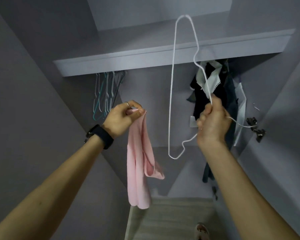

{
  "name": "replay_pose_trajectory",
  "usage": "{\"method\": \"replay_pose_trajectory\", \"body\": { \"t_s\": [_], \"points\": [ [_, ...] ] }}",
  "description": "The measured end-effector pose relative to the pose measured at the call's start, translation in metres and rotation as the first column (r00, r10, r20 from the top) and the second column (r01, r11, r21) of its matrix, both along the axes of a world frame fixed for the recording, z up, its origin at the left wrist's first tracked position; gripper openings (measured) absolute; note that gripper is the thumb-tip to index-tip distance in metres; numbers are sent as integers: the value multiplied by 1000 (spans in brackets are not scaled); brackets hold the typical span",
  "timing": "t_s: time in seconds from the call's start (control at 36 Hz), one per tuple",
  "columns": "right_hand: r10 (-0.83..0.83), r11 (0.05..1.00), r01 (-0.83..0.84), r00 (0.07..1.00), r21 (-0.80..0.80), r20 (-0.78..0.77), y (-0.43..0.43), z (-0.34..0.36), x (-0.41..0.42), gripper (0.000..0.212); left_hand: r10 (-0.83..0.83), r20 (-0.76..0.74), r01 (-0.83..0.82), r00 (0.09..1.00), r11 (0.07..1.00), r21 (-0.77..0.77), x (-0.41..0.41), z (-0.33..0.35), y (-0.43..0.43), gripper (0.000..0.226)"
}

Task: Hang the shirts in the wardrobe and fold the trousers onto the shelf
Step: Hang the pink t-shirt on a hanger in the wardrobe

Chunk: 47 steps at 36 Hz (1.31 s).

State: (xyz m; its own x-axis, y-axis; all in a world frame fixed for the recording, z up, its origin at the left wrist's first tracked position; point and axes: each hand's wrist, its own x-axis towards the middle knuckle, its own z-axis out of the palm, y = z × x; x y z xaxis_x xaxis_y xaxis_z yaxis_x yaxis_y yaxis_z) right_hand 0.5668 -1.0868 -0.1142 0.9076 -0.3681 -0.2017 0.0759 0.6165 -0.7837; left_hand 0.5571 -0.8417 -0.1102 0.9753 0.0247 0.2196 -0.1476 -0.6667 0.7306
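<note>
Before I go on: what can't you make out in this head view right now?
1. Pink garment, head view: bunched in the left hand, so shirt or trousers cannot be told.
2. Rail: hidden behind the front edge of the shelf.
3. White hanger: its neck is covered by the right hand.
4. Dark hung clothes: overlapping and dim, number unclear.
</note>
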Motion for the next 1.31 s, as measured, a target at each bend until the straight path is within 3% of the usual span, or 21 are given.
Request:
{"method": "replay_pose_trajectory", "body": {
  "t_s": [0.11, 0.19, 0.28, 0.36, 0.42, 0.64, 0.75, 0.89, 1.03, 1.14, 1.17, 1.31],
  "points": [
    [42, 987, -55, 995, 149, 87, 30, 29, -6, 33, -4, 15, 5, 1000, 998, -60, -2, 17, 3, 13],
    [49, 980, -72, 990, 186, 129, 50, 43, -7, 37, 26, 41, -23, 999, 997, -73, -5, 24, 9, 12],
    [32, 990, -59, 980, 131, 197, 67, 46, -4, 42, 39, 65, -30, 997, 990, -134, -9, 31, 11, 20],
    [46, 997, -57, 973, 46, 224, 79, 35, 2, 13, 31, 72, -15, 997, 977, -214, -15, 39, 11, 13],
    [67, 998, -62, 973, -30, 222, 82, 17, 10, 12, 43, 90, -20, 995, 971, -238, -20, 48, 14, 6],
    [215, 915, -191, 976, -356, 29, 71, -51, 26, 15, 159, 154, -77, 975, 897, -436, -30, 82, 45, 14],
    [297, 762, -232, 955, -605, 8, 54, -65, 31, 48, 160, 206, -94, 965, 951, -295, -30, 79, 64, 9],
    [401, 554, -177, 913, -813, 75, 44, -43, 49, 39, 199, 225, -196, 954, 980, -33, -32, 60, 83, 19],
    [439, 435, -88, 890, -896, 126, 38, -4, 64, 37, 230, 195, -269, 953, 942, 201, -31, 47, 84, 15],
    [521, 76, -78, 853, -994, -27, 43, 20, 72, 45, 178, 178, -226, 968, 926, 301, -24, 38, 80, 23],
    [523, 36, -57, 852, -998, -30, 46, 24, 71, 46, 168, 181, -217, 969, 928, 304, -24, 35, 76, 23],
    [466, 55, 63, 881, -997, 81, 62, 42, 68, 42, 134, 136, -175, 982, 914, 366, -22, 23, 62, 27]
  ]
}}
